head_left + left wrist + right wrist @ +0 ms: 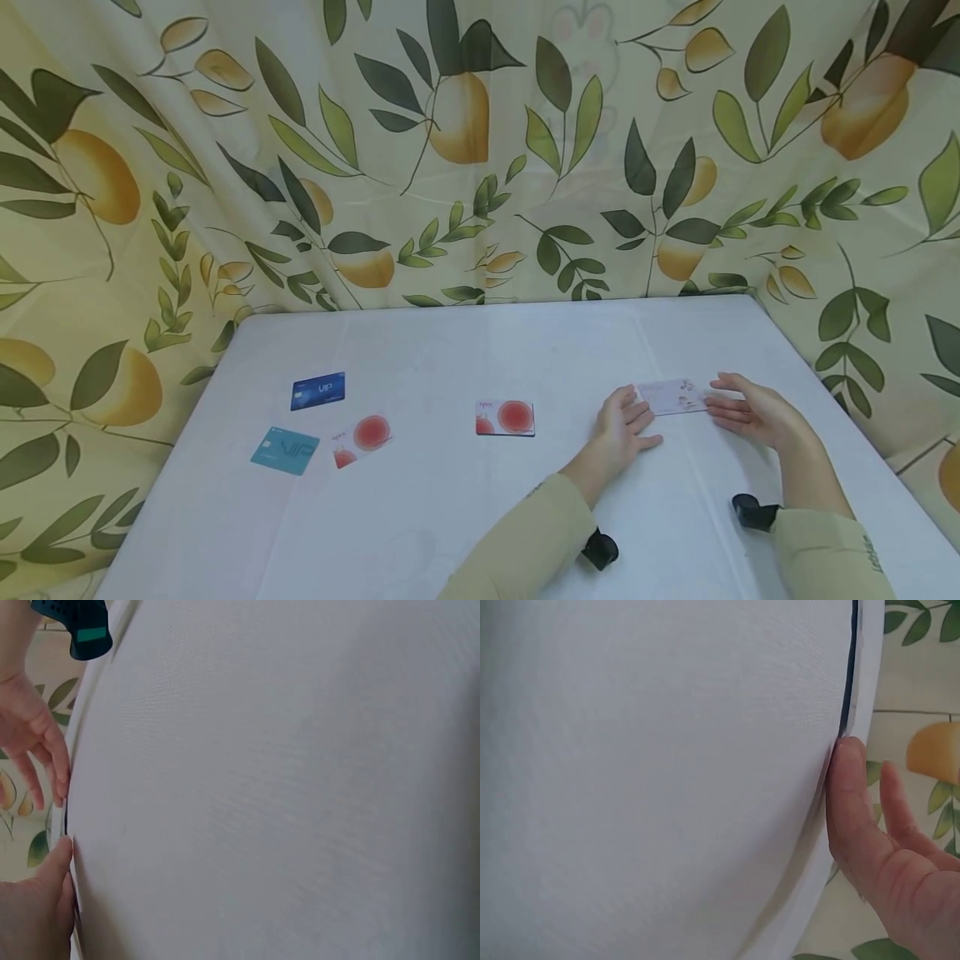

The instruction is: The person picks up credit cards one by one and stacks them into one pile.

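Note:
A pale card (675,397) with small pinkish print lies at the right of the white table. My left hand (617,429) touches its left end, fingers loosely extended. At its right end, the fingers of my right hand (756,413) rest against the edge. The right wrist view shows my right hand (889,847) touching a thin, dark-edged strip, the card seen edge-on. In the left wrist view, my left hand (37,911) is at the lower left, with the other hand above it.
A white card with red circles (505,417) lies mid-table, a dark edge showing beneath it. Farther left are a blue VIP card (318,391), a teal VIP card (286,451) and another red-circle card (363,439). A patterned curtain (465,208) hangs behind the table (420,517).

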`<move>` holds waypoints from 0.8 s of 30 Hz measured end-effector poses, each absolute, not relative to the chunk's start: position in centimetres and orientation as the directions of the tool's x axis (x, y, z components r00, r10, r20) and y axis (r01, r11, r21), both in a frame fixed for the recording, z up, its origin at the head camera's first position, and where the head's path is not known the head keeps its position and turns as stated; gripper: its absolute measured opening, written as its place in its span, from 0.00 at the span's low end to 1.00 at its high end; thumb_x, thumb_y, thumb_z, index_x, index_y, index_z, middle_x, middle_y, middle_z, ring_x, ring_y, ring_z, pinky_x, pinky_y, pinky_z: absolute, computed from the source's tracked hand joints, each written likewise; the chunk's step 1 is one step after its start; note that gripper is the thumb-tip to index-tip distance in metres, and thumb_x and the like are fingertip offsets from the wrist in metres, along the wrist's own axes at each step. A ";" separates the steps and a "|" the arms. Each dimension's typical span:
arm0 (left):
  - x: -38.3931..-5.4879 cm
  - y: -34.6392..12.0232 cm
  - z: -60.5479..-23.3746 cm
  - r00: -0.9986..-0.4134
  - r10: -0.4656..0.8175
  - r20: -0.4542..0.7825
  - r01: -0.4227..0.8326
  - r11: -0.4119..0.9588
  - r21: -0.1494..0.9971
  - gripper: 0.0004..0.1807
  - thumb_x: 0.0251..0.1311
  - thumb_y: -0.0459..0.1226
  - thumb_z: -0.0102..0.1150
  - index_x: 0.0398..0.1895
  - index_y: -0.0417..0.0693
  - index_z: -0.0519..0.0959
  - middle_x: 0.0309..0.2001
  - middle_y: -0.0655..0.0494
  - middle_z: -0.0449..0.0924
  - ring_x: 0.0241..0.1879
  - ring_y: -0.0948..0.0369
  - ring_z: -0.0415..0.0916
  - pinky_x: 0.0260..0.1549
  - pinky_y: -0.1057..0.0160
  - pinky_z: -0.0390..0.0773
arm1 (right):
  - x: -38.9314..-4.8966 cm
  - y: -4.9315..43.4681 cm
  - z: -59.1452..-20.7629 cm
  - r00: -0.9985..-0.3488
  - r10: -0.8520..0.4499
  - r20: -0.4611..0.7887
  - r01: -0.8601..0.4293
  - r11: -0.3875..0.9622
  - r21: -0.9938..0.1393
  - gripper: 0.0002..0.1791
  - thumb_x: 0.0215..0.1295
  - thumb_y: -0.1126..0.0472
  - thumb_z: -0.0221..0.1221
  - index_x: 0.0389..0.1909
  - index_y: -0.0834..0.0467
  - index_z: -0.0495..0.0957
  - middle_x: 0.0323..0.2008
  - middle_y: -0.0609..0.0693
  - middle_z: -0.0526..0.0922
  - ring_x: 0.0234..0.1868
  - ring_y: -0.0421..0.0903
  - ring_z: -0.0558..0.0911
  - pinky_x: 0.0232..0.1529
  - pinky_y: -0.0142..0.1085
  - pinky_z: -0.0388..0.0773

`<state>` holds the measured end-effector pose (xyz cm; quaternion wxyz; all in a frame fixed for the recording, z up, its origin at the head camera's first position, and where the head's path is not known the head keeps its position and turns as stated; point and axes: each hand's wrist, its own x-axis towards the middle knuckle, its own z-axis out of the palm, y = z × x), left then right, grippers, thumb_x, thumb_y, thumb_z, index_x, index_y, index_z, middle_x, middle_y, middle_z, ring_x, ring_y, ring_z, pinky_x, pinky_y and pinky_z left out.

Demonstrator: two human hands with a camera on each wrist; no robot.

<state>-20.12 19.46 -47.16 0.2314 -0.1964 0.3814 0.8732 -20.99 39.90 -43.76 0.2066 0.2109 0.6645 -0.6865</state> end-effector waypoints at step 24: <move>-21.0 17.8 -47.5 -0.808 0.246 -0.535 -0.577 -0.514 0.635 0.28 0.59 0.46 0.49 0.55 0.33 0.68 0.44 0.38 0.77 0.49 0.42 0.73 0.47 0.37 0.71 | -20.3 40.1 -44.7 -0.819 -0.128 -0.560 0.574 -0.193 -0.795 0.14 0.66 0.48 0.49 0.28 0.48 0.79 0.32 0.49 0.83 0.37 0.47 0.84 0.44 0.38 0.80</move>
